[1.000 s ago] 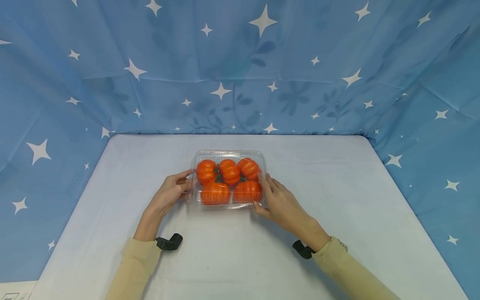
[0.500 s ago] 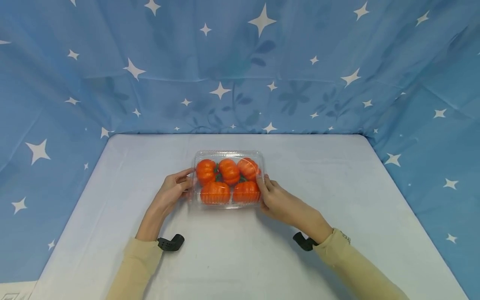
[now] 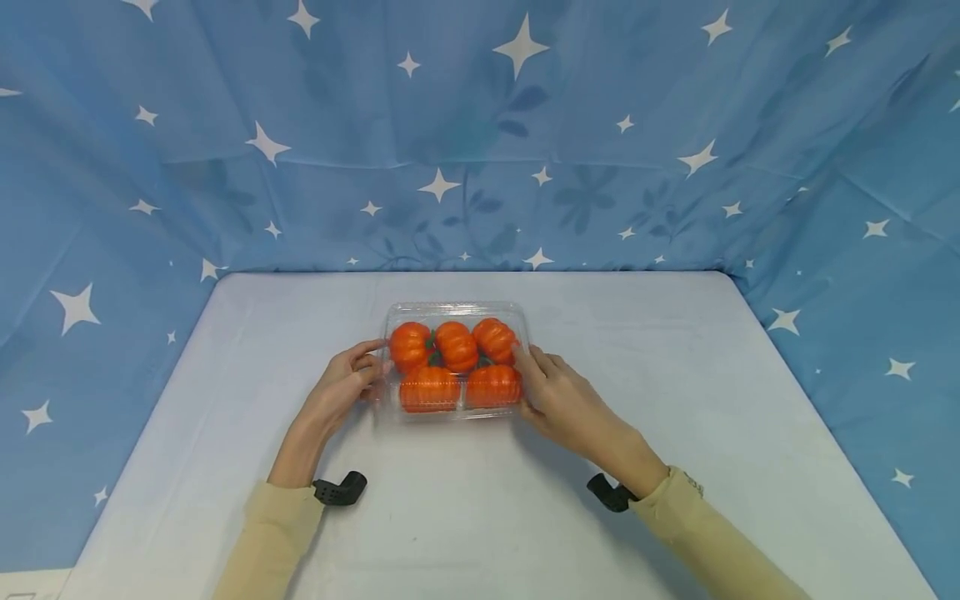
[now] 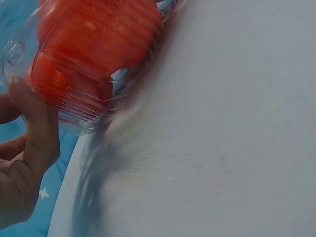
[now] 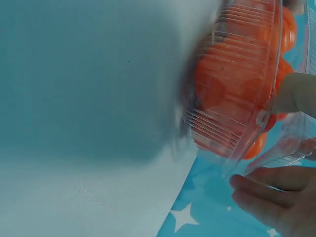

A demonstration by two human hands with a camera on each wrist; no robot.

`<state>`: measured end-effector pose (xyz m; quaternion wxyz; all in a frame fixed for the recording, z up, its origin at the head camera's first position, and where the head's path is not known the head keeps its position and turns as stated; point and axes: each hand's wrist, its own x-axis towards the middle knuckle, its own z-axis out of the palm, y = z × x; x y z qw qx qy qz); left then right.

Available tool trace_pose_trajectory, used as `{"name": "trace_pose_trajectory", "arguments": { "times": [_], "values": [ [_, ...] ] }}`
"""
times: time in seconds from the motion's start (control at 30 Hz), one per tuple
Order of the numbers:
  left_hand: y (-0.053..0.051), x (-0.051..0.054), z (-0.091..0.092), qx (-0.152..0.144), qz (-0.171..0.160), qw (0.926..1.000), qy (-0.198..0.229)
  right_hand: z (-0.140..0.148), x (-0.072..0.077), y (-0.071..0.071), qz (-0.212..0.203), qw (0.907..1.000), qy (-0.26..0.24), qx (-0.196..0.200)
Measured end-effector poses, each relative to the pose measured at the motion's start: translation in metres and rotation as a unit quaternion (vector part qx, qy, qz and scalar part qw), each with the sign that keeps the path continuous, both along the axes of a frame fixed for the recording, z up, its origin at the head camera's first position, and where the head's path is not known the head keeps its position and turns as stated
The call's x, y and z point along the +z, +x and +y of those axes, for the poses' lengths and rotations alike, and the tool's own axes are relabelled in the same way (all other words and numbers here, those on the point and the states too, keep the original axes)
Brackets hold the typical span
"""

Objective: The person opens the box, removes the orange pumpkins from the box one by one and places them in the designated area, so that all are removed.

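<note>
In the middle of the head view a clear plastic clamshell container (image 3: 459, 311) sits on the table, full of small ribbed orange pumpkins (image 3: 456, 347) with green stems. My left hand (image 3: 343, 385) holds the container's left side; in the left wrist view its thumb (image 4: 30, 101) lies on the rim near the corner. At the right side my right hand (image 3: 570, 408) grips the container. The right wrist view has the right thumb (image 5: 295, 94) against the rim and other fingers (image 5: 269, 190) by a clear lid flap (image 5: 284, 153), which stands partly apart from the base.
A white cloth covers the table (image 3: 450, 517). Blue curtain (image 3: 337, 125) with white stars hangs behind it and along both sides. Black wrist cameras (image 3: 341, 489) are strapped at both sleeves.
My right thumb has moved from the container's front right corner up along its right side. The left hand and the container have stayed nearly in place.
</note>
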<state>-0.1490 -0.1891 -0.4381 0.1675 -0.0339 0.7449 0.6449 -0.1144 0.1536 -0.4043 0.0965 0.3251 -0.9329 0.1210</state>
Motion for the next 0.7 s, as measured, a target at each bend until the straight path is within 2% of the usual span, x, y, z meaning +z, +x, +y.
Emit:
{"name": "trace_pose_trajectory", "arguments": {
  "times": [0.07, 0.13, 0.27, 0.33, 0.43, 0.6, 0.7],
  "values": [
    [0.000, 0.001, 0.000, 0.001, -0.001, 1.0000, -0.001, 0.002, 0.000, -0.002, 0.004, 0.9997, -0.022, -0.013],
    [0.000, 0.001, 0.000, 0.006, -0.002, 1.0000, 0.000, 0.005, 0.001, -0.006, -0.012, 0.9986, -0.046, -0.024],
    [-0.001, -0.001, -0.001, 0.013, -0.003, 0.9998, 0.012, 0.010, 0.008, -0.016, -0.048, 0.9934, -0.103, -0.011],
    [0.000, -0.002, -0.001, 0.013, -0.002, 0.9996, 0.024, 0.013, 0.012, -0.022, -0.052, 0.9891, -0.137, 0.005],
    [0.000, -0.003, -0.002, 0.011, 0.002, 0.9988, 0.048, 0.015, 0.014, -0.033, -0.038, 0.9823, -0.182, 0.017],
    [0.000, -0.004, -0.003, 0.011, 0.006, 0.9978, 0.064, 0.013, 0.016, -0.051, -0.025, 0.9695, -0.244, 0.005],
    [-0.001, -0.004, -0.003, 0.013, 0.001, 0.9979, 0.064, 0.011, 0.018, -0.064, -0.043, 0.9585, -0.282, 0.004]
  ]
}}
